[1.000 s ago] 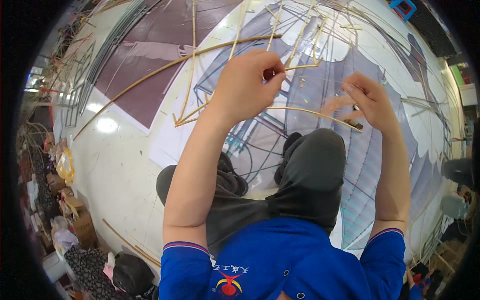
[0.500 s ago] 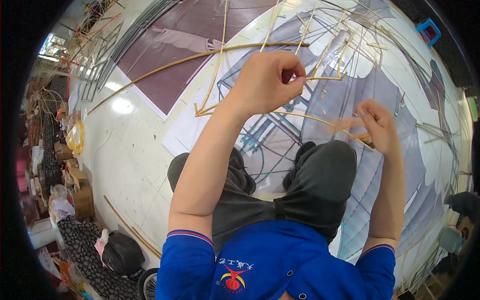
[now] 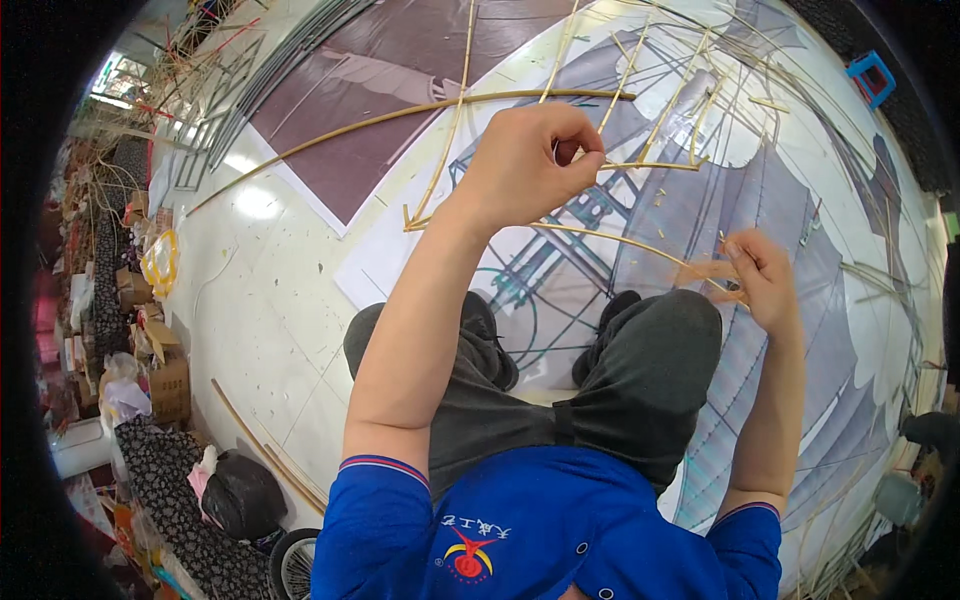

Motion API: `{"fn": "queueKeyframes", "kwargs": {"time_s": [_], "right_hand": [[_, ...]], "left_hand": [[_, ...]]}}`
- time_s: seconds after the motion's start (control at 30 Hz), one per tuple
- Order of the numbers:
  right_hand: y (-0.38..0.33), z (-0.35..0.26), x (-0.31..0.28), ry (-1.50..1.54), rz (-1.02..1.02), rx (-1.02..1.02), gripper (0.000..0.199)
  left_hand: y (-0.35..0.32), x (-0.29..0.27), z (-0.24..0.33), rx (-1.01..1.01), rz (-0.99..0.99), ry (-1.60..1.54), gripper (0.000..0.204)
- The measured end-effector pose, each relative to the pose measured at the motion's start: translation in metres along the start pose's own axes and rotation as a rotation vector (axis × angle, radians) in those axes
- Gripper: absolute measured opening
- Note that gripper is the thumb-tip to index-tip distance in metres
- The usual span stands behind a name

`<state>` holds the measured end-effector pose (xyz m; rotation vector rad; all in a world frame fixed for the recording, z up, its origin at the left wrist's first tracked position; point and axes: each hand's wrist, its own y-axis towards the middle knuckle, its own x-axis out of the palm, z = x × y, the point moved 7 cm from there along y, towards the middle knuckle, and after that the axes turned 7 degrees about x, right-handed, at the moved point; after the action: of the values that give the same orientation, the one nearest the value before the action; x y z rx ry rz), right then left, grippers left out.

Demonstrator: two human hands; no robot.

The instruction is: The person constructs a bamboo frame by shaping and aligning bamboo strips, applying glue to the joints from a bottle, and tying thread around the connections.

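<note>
- Crouched low over the floor, dark trousers (image 3: 600,400) and blue shirt (image 3: 540,530) closest to the camera, both forearms reaching forward.
- Right hand (image 3: 765,275) now lower and further out to the right than a second ago, fingers pinched on a pale thin strand (image 3: 705,270) that runs back toward the bamboo strip (image 3: 600,235); blurred, so the grip itself hard to read exactly.
- Left hand (image 3: 525,160) clenched into a loose fist, fingertips closed on the thin strip end at a joint of the bamboo frame (image 3: 650,165); hardly shifted since the earlier views.
- Judged from that: strand drawn taut away from the joint, a binding being pulled tight rather than a new piece being placed.
- Curved bamboo strip passing just below the left hand and ending at the right hand, touching both.
- Large printed sheet (image 3: 400,150) under the frame, spread on the pale floor (image 3: 260,300).
- Further off at left, cardboard boxes (image 3: 170,380) and a dark bag (image 3: 240,495); a blue stool (image 3: 872,75) at the far right.
</note>
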<state>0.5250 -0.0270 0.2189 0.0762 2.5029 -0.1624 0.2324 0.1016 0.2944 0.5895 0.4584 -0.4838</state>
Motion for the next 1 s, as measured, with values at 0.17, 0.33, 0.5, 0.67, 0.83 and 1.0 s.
{"fn": "queueKeyframes", "kwargs": {"time_s": [0.17,0.33,0.5,0.67,0.83,1.0], "right_hand": [[-0.005,0.012,0.000,0.060,-0.020,0.114,0.016],[0.004,0.037,0.000,0.155,0.005,0.150,0.021],[-0.006,0.058,-0.024,0.321,0.006,0.164,0.025],[-0.053,0.147,-0.019,0.353,0.223,0.390,0.023],[-0.141,0.316,0.029,0.322,0.180,0.739,0.023],[-0.160,0.346,0.027,-0.574,0.007,0.623,0.047]], "left_hand": [[0.003,0.007,-0.002,-0.009,-0.015,-0.025,0.008],[0.010,0.003,-0.012,0.019,0.080,0.009,0.010],[0.039,-0.023,-0.016,0.006,0.190,-0.115,0.011],[0.068,-0.042,0.019,0.102,0.073,0.045,0.016],[0.085,-0.027,0.062,-0.034,-0.045,0.067,0.008],[0.095,-0.009,0.093,0.111,-0.215,0.125,0.010]]}}
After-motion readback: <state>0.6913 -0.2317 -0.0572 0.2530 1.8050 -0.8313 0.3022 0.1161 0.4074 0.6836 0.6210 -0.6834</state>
